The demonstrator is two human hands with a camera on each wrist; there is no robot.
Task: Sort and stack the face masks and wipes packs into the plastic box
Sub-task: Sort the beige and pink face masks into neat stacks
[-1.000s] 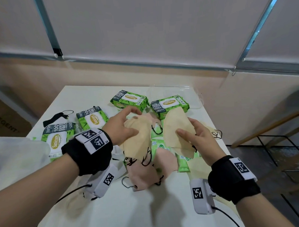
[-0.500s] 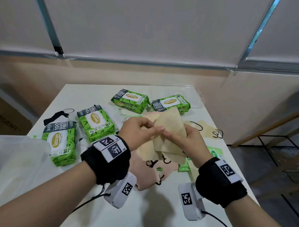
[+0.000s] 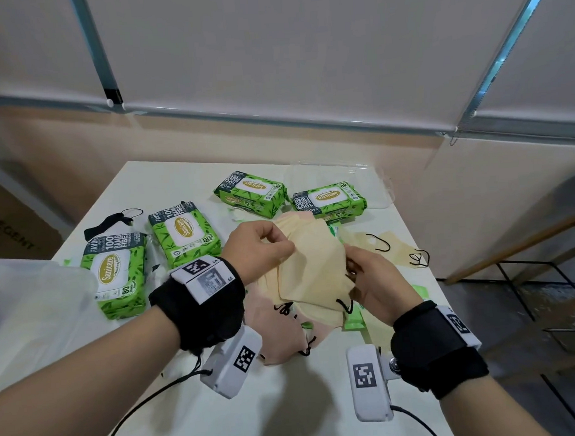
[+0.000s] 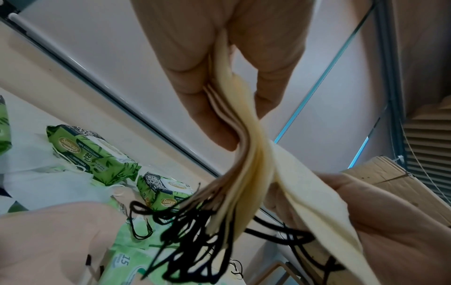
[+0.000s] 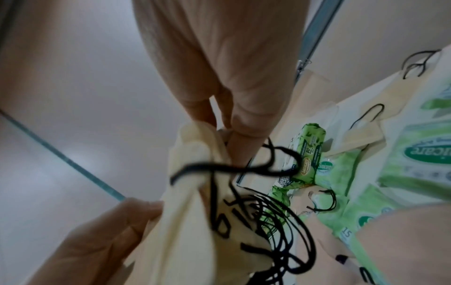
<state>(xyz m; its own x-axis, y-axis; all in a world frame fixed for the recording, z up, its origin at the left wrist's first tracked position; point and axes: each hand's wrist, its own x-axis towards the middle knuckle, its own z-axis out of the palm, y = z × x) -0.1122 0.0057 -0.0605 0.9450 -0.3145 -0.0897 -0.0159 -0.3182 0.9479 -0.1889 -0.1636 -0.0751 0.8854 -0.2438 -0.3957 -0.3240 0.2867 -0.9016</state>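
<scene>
My left hand pinches the near-left edge of a bundle of cream face masks, thumb on one side and fingers on the other, and the left wrist view shows several layers fanned between them with pink ones tucked behind. My right hand grips the opposite edge of the same bundle, fingers curled round the side where the black ear loops dangle. So the bundle hangs between my hands above the table, its long axis running roughly from my left hand across to my right. The clear plastic box sits at the far right of the table, ahead of the bundle and well apart from it, behind a green wipes pack; my right hand is the nearer one to it. I judge the coming move is a carry forward and to the right, over that pack. More pink masks lie under my wrists, loose cream masks to the right, and three other wipes packs to the left.
</scene>
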